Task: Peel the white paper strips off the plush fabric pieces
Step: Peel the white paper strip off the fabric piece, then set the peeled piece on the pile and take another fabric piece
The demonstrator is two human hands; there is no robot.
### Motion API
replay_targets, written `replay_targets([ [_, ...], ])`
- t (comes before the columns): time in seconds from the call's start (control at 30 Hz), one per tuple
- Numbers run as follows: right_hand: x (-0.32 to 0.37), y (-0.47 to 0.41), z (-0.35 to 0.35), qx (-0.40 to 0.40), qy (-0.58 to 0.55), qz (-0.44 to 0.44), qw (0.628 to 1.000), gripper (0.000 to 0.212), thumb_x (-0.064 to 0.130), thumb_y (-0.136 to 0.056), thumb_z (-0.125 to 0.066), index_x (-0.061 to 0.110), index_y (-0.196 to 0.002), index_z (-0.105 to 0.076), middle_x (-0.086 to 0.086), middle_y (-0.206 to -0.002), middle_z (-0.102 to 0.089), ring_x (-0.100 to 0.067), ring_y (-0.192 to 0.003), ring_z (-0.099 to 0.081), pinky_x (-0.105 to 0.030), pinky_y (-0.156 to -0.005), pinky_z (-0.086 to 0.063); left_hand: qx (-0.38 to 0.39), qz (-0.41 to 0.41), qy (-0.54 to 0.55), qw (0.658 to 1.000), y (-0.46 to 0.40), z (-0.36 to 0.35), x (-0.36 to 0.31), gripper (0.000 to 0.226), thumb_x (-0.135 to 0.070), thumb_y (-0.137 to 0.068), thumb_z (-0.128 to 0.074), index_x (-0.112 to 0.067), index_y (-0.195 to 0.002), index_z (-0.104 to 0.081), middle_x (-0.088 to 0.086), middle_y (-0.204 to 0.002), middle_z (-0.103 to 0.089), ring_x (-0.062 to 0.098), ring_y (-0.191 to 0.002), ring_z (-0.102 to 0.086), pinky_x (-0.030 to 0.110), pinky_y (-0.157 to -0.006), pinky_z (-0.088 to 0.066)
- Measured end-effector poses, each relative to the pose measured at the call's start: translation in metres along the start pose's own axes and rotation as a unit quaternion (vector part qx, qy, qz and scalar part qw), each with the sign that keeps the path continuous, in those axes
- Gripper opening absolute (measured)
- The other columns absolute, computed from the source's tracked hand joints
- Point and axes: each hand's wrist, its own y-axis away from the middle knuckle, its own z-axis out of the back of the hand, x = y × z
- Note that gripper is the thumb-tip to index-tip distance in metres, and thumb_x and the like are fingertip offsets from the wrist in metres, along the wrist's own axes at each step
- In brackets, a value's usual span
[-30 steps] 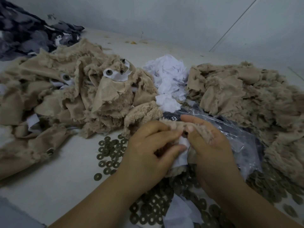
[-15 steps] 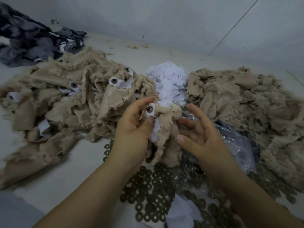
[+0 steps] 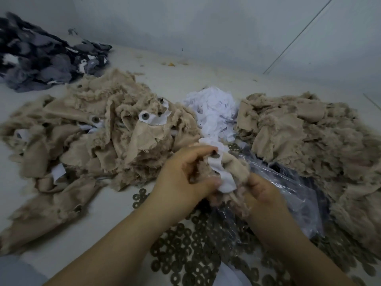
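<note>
Between the two beige heaps, both hands, left hand and right hand, grip one plush piece; its paper strip is half peeled, so next probably one firm pull.

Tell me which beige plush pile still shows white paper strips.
The left beige pile: white strips show on it. The right beige pile shows none.

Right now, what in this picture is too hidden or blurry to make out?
- Head view: motion blur smears the hands, left and right, so the exact finger hold on the white paper strip is unclear.
- The plush piece is mostly covered by both hands.
- The plastic bag: glare hides its contents.
- The dark fabric pile is cut off by the left edge.
</note>
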Motion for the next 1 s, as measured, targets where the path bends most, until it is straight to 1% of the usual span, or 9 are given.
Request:
replay_targets([
  [0.13,-0.001,-0.002,-0.001,0.045,0.065,0.055,0.995,0.057,-0.014,-0.092,-0.052,0.038,-0.092,-0.076,0.001,-0.082,-0.076,-0.009,-0.068,-0.069,-0.018,-0.057,-0.053,0.059,-0.119,-0.186,0.974,-0.002,-0.011,-0.002,0.05,0.0,-0.067,-0.073,-0.023,-0.111,-0.071,-0.005,-0.113,-0.057,-0.004,-0.106,-0.051,0.005,-0.09,-0.038],
  [0.33,-0.006,-0.007,0.006,0.027,0.066,0.067,0.995,0.044,-0.008,-0.094,-0.057,0.032,-0.104,-0.074,-0.002,-0.083,-0.074,-0.012,-0.063,-0.067,-0.016,-0.059,-0.05,-0.1,-0.296,-0.36,0.879,-0.053,0.006,-0.016,0.033,-0.009,-0.081,-0.04,0.003,-0.094,-0.068,0.016,-0.109,-0.059,0.027,-0.094,-0.055,0.032,-0.074,-0.049],
  [0.4,-0.006,-0.006,0.006,0.024,0.109,0.08,0.991,0.044,-0.009,-0.093,-0.059,0.032,-0.102,-0.072,0.003,-0.084,-0.074,-0.009,-0.064,-0.069,-0.016,-0.061,-0.052,-0.053,-0.242,-0.512,0.822,-0.07,0.014,-0.01,0.048,-0.019,-0.083,-0.032,0.0,-0.113,-0.064,0.02,-0.126,-0.056,0.036,-0.111,-0.05,0.05,-0.086,-0.047],
  [0.5,-0.006,-0.006,0.006,-0.005,0.195,0.134,0.971,0.041,-0.001,-0.089,-0.064,0.038,-0.102,-0.07,0.013,-0.086,-0.072,-0.009,-0.07,-0.071,-0.02,-0.064,-0.057,0.131,-0.035,-0.717,0.683,-0.084,0.02,0.009,0.062,-0.032,-0.091,-0.024,-0.003,-0.145,-0.036,0.017,-0.149,-0.039,0.033,-0.142,-0.021,0.065,-0.114,0.006],
  [0.6,-0.003,-0.005,0.009,-0.038,0.23,0.174,0.957,0.034,0.01,-0.082,-0.065,0.035,-0.104,-0.073,0.013,-0.089,-0.069,-0.015,-0.074,-0.071,-0.03,-0.065,-0.059,0.18,-0.002,-0.652,0.736,-0.089,0.016,0.016,0.047,-0.047,-0.089,-0.032,-0.014,-0.093,-0.065,0.011,-0.103,-0.066,0.03,-0.116,-0.052,0.052,-0.118,-0.019],
  [0.67,-0.003,-0.006,0.012,-0.049,0.258,0.189,0.946,0.038,0.006,-0.081,-0.069,0.036,-0.104,-0.073,0.014,-0.089,-0.068,-0.013,-0.074,-0.07,-0.025,-0.064,-0.058,0.183,-0.018,-0.626,0.758,-0.091,0.012,0.01,0.03,-0.037,-0.09,-0.043,-0.017,-0.071,-0.055,0.005,-0.077,-0.06,0.028,-0.087,-0.06,0.039,-0.085,-0.048],
  [0.73,-0.001,-0.007,0.014,-0.057,0.29,0.2,0.934,0.039,0.003,-0.081,-0.072,0.033,-0.106,-0.074,0.015,-0.088,-0.068,-0.01,-0.076,-0.069,-0.017,-0.063,-0.054,0.128,-0.12,-0.631,0.755,-0.093,0.008,0.012,0.018,-0.027,-0.085,-0.051,-0.013,-0.085,-0.063,0.006,-0.085,-0.063,0.028,-0.084,-0.059,0.034,-0.073,-0.045],
  [0.83,0.002,-0.01,0.018,-0.07,0.353,0.234,0.903,0.031,0.01,-0.081,-0.071,0.023,-0.109,-0.074,0.016,-0.092,-0.067,-0.002,-0.081,-0.066,-0.01,-0.066,-0.05,0.094,-0.156,-0.677,0.713,-0.094,0.007,0.017,0.037,-0.027,-0.084,-0.055,-0.016,-0.118,-0.063,0.004,-0.119,-0.063,0.027,-0.11,-0.056,0.043,-0.104,-0.034],
  [1.0,0.004,-0.009,0.023,-0.076,0.387,0.232,0.889,0.03,0.013,-0.081,-0.069,0.02,-0.11,-0.073,0.014,-0.096,-0.065,0.006,-0.088,-0.06,0.001,-0.07,-0.042,0.086,-0.232,-0.697,0.673,-0.095,0.026,0.027,0.04,-0.017,-0.078,-0.045,-0.005,-0.103,-0.073,0.012,-0.105,-0.068,0.037,-0.112,-0.058,0.07,-0.111,-0.02],
])
